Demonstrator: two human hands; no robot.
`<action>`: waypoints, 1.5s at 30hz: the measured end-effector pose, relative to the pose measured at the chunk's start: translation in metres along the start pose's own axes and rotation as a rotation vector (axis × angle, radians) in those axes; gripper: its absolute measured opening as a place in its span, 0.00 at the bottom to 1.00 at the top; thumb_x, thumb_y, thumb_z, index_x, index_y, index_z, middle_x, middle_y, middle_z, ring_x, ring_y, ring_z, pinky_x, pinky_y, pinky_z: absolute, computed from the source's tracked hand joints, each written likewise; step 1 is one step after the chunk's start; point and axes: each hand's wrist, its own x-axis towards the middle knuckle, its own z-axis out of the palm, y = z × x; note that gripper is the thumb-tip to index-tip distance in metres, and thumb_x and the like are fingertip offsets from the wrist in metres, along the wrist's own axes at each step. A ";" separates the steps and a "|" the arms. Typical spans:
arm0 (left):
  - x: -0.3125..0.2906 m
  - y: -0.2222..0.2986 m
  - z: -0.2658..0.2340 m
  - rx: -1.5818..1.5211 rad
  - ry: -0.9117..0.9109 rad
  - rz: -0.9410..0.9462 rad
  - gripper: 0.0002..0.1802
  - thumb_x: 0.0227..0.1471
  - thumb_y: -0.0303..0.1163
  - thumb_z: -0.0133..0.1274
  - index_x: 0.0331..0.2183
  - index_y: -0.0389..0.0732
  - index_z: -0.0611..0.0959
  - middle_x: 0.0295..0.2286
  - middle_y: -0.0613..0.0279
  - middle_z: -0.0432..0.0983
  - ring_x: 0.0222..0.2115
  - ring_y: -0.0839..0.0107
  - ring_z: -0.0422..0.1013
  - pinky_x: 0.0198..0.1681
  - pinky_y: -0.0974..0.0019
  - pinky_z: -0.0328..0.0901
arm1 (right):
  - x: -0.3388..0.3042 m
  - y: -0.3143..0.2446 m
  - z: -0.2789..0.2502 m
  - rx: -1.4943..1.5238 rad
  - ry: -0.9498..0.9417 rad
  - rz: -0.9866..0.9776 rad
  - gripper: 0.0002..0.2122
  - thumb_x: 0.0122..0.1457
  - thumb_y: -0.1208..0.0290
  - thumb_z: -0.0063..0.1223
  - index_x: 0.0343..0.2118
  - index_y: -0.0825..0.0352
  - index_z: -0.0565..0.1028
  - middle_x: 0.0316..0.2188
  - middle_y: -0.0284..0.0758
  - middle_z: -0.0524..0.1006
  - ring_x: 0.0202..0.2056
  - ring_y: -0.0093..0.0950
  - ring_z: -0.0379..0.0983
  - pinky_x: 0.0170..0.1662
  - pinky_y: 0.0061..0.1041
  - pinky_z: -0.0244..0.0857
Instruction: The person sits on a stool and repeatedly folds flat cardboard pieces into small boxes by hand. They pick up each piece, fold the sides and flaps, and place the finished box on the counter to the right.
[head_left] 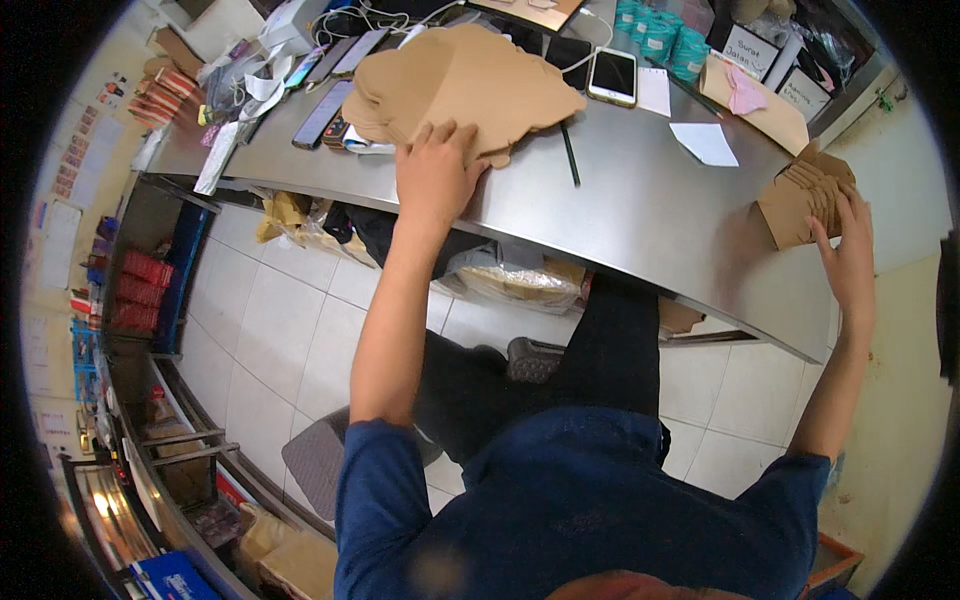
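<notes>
A pile of flat, die-cut brown cardboard blanks [490, 85] with wavy edges lies at the far middle of the metal table. My left hand [437, 165] rests on its near edge, fingers spread over the top sheet and thumb out to the right. At the table's right end stands a nested stack of folded cardboard boxes [795, 205]. My right hand [848, 245] closes round its right side, thumb at the near face and fingers over the top. Its fingertips partly hide the stack.
Between my hands, a dark pencil [571, 155] and a white paper [705, 145] lie on the steel table [630, 200]. Beyond are a white phone [612, 77], teal rolls [655, 40] and a pink scrap [745, 92]. More phones [325, 115] and cables sit left; a shelf holds bags underneath.
</notes>
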 end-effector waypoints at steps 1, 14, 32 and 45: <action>0.000 -0.001 -0.001 -0.066 -0.049 -0.048 0.24 0.53 0.49 0.61 0.48 0.50 0.85 0.46 0.57 0.81 0.53 0.59 0.73 0.55 0.49 0.64 | 0.000 0.000 0.003 -0.018 0.059 0.036 0.20 0.61 0.68 0.60 0.55 0.66 0.73 0.61 0.46 0.68 0.62 0.48 0.62 0.69 0.48 0.50; 0.018 -0.023 -0.086 -0.523 0.652 -0.344 0.13 0.52 0.32 0.68 0.36 0.34 0.86 0.31 0.54 0.84 0.32 0.70 0.80 0.40 0.68 0.72 | -0.051 -0.085 -0.003 0.403 0.583 0.065 0.15 0.58 0.79 0.59 0.48 0.69 0.74 0.55 0.47 0.74 0.59 0.41 0.69 0.62 0.40 0.61; -0.236 0.099 -0.131 -0.760 0.272 -0.279 0.25 0.47 0.51 0.70 0.36 0.39 0.86 0.37 0.50 0.81 0.39 0.51 0.77 0.47 0.54 0.68 | -0.035 -0.308 0.007 1.447 -0.426 -0.340 0.09 0.65 0.73 0.51 0.45 0.62 0.81 0.39 0.38 0.80 0.43 0.38 0.79 0.45 0.32 0.74; -0.199 0.051 -0.086 -1.535 -0.692 -0.410 0.27 0.57 0.24 0.59 0.58 0.36 0.76 0.55 0.51 0.75 0.51 0.67 0.73 0.48 0.68 0.69 | -0.041 -0.287 0.058 1.214 -0.363 -0.706 0.10 0.58 0.70 0.56 0.43 0.58 0.80 0.38 0.33 0.81 0.45 0.34 0.77 0.55 0.37 0.65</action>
